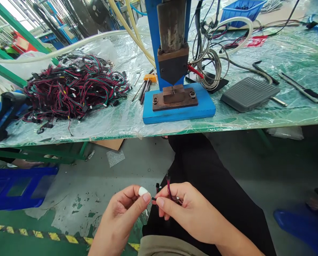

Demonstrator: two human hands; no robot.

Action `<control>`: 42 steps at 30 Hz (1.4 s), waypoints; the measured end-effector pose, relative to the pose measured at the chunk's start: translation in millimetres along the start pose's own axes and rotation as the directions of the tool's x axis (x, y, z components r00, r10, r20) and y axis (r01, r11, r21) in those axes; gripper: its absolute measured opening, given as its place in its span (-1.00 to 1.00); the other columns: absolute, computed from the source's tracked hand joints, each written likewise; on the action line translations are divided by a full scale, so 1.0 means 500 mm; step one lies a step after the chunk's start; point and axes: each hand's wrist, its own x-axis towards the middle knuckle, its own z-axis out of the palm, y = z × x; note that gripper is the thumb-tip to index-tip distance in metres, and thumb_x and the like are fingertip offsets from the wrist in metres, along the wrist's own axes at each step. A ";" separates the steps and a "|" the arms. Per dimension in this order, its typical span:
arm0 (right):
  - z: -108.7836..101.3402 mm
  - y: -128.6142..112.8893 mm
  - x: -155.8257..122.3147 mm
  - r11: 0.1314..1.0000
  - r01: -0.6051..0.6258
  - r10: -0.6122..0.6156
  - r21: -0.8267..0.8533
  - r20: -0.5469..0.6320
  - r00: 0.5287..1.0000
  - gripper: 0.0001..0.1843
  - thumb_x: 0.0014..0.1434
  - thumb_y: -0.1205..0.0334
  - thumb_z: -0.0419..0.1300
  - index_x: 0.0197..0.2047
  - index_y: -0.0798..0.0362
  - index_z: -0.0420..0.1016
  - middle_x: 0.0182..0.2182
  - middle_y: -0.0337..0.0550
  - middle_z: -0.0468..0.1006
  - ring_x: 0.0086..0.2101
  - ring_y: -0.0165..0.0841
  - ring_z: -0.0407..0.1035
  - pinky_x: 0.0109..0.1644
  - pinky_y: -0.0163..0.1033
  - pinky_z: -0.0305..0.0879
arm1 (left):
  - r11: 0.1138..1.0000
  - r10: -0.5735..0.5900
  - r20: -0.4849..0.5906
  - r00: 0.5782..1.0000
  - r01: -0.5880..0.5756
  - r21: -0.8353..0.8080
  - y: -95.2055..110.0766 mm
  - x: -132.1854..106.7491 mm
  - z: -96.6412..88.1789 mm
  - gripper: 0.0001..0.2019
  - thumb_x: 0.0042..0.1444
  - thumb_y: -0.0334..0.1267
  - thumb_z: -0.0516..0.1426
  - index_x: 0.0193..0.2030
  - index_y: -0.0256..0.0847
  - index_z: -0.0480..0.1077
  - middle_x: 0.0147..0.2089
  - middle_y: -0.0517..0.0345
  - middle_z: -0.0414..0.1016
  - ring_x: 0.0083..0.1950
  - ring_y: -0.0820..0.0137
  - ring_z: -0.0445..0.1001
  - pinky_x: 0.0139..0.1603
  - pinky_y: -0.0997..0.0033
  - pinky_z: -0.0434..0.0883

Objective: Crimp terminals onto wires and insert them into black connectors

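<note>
Above my lap, my right hand pinches a wire harness of thin dark and red wires, with part of it gathered in the fingers. A small black connector on thin wires shows just behind the fingertips. My left hand has its thumb and index finger pressed together, a white finger cot on one fingertip. Between the two hands runs a short black piece of the harness, its left end under my left fingertips. Exactly what it is cannot be made out.
Ahead on the plastic-covered bench stands a blue press. Left of it lies a big heap of wire harnesses; right, a grey foot pedal, coiled cable and a blue bin. A blue stool is at the lower left.
</note>
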 end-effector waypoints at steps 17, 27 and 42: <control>0.013 0.012 -0.002 0.999 0.052 -0.051 0.011 -0.086 0.995 -0.72 0.29 0.08 0.16 -0.32 0.08 0.54 -0.53 -0.32 0.26 -0.45 -0.44 0.11 -0.37 -0.30 0.06 | 0.999 0.040 -0.051 0.998 -0.039 0.009 -0.008 -0.006 0.008 -0.84 0.25 -0.07 0.23 -0.16 -0.08 0.46 -0.23 0.21 0.42 -0.17 0.39 0.31 -0.16 0.51 0.28; 0.022 0.013 -0.005 0.997 0.079 -0.076 0.019 -0.113 0.991 -0.69 0.26 0.05 0.20 -0.36 0.10 0.58 -0.53 -0.29 0.33 -0.45 -0.44 0.13 -0.39 -0.31 0.07 | 0.996 0.077 -0.002 0.997 -0.077 0.048 0.000 -0.012 0.013 -0.83 0.29 -0.05 0.17 -0.16 -0.07 0.43 -0.23 0.21 0.34 -0.16 0.38 0.25 -0.13 0.51 0.26; 0.032 0.023 0.002 0.991 0.132 -0.136 -0.037 -0.152 0.979 -0.64 0.30 0.04 0.15 -0.41 0.10 0.54 -0.57 -0.32 0.21 -0.48 -0.45 0.05 -0.43 -0.30 0.00 | 0.995 0.097 0.003 0.995 -0.097 0.008 -0.019 -0.008 0.004 -0.87 0.30 -0.12 0.19 -0.08 -0.03 0.44 -0.12 0.24 0.41 -0.07 0.42 0.33 -0.04 0.55 0.30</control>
